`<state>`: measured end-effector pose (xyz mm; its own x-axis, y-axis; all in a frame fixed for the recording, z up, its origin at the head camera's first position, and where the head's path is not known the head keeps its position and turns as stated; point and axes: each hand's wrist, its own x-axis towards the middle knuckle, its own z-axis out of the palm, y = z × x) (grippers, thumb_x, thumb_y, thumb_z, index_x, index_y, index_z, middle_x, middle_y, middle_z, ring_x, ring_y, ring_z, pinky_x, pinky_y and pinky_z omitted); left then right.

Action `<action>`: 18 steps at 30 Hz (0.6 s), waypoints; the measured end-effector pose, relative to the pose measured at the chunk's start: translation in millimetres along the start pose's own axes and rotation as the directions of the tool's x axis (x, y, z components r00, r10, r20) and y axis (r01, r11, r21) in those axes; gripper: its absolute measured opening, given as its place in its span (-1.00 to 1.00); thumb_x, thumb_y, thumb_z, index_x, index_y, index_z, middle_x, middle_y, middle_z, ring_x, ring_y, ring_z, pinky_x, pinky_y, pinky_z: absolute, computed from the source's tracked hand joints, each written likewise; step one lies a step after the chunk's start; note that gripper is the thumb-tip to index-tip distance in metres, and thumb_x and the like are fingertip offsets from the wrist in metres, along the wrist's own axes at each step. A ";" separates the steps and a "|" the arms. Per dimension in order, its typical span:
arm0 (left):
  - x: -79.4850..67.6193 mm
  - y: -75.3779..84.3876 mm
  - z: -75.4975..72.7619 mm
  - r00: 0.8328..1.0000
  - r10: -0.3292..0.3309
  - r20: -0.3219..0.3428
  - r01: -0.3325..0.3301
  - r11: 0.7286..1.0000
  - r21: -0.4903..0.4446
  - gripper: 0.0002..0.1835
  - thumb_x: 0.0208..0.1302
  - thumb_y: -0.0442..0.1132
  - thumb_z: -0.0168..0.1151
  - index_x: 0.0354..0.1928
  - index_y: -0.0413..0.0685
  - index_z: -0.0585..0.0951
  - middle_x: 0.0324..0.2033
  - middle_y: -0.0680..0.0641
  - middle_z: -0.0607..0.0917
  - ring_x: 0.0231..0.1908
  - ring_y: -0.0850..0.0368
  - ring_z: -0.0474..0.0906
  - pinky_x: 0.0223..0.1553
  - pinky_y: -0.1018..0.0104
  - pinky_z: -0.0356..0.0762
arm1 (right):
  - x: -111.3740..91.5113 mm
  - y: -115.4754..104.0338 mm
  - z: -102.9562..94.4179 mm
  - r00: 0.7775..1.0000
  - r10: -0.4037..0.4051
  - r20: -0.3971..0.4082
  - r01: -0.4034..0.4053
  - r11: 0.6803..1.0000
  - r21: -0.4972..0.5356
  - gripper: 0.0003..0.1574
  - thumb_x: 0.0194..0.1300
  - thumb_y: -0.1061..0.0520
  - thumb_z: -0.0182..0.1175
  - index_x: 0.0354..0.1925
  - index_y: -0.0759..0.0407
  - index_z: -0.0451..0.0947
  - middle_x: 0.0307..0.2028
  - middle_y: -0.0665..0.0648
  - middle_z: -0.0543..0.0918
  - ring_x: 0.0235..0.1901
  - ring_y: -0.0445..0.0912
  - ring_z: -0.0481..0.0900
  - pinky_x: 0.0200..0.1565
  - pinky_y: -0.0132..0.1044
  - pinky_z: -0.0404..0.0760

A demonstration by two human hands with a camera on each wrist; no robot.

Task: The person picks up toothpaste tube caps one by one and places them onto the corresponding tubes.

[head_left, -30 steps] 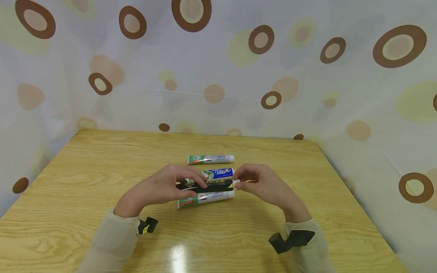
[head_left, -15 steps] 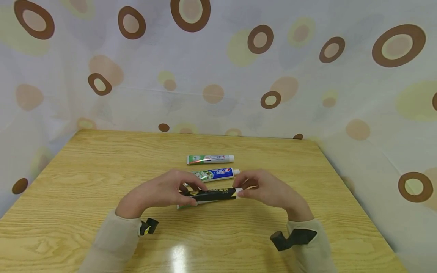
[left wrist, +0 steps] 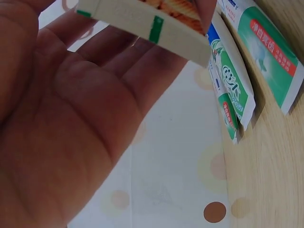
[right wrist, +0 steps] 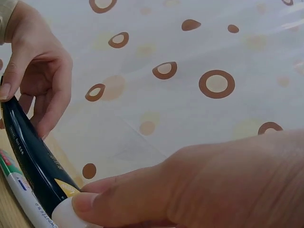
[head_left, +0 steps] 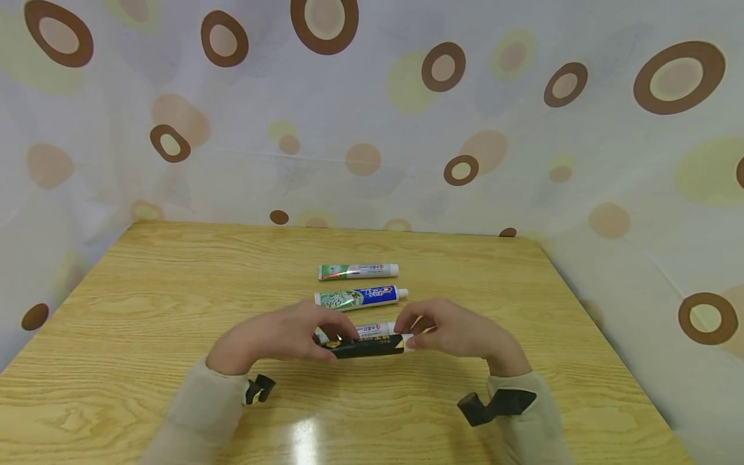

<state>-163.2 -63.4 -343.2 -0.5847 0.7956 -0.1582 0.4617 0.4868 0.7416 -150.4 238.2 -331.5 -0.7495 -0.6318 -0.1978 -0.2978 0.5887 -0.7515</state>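
Between my two hands lies a black toothpaste tube (head_left: pixel 369 347) with a white cap. My left hand (head_left: pixel 285 337) grips its flat tail end, thumb in front and fingers behind. At the other end my right hand (head_left: pixel 459 328) pinches the white cap (right wrist: pixel 71 213). In the right wrist view the black tube appears raised a little above the table. Just behind it lies a green and white toothpaste tube (head_left: pixel 376 330), partly hidden by the black tube and my left fingers. The black tube's crimped end (left wrist: pixel 142 26) shows up close in the left wrist view.
Farther back lies a blue and green toothpaste tube (head_left: pixel 360 298), its cap to the right. Behind that is another green and white toothpaste tube (head_left: pixel 357 272), roughly parallel. All are on a wooden table (head_left: pixel 174 278) bounded by a patterned cloth (head_left: pixel 325 187) at the back and sides.
Both hands have brought the black tube toward the front, from above the gap behind the nearest green and white tube to in front of it. The other tubes have stayed put.
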 end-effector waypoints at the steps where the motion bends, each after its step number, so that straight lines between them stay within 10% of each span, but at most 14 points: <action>1: 0.7 0.3 1.1 1.000 -0.013 0.005 0.013 1.000 0.012 -0.60 0.25 -0.25 0.39 0.11 0.23 0.62 0.01 0.18 0.67 -0.01 0.21 0.60 -0.01 0.31 0.59 | 0.3 0.2 0.4 1.000 0.001 0.005 -0.001 1.000 -0.004 -0.79 0.37 0.21 0.23 -0.03 0.09 0.59 -0.07 0.08 0.65 -0.07 -0.08 0.65 -0.04 -0.29 0.64; 18: 12.8 3.8 15.6 0.995 -0.091 0.050 0.084 0.988 0.130 -0.56 0.16 -0.21 0.45 0.11 0.21 0.62 -0.10 0.15 0.70 -0.08 0.28 0.59 0.02 0.27 0.55 | 4.2 3.9 2.5 0.995 0.008 0.104 -0.003 0.999 -0.043 -0.75 0.30 0.28 0.26 -0.04 0.20 0.59 -0.12 0.08 0.66 -0.12 -0.13 0.64 -0.06 -0.32 0.61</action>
<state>-158.5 -45.7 -352.6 -0.5903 0.7649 -0.2576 0.4935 0.5946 0.6348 -153.3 236.5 -336.8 -0.6865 -0.6761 -0.2675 -0.3208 0.6118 -0.7231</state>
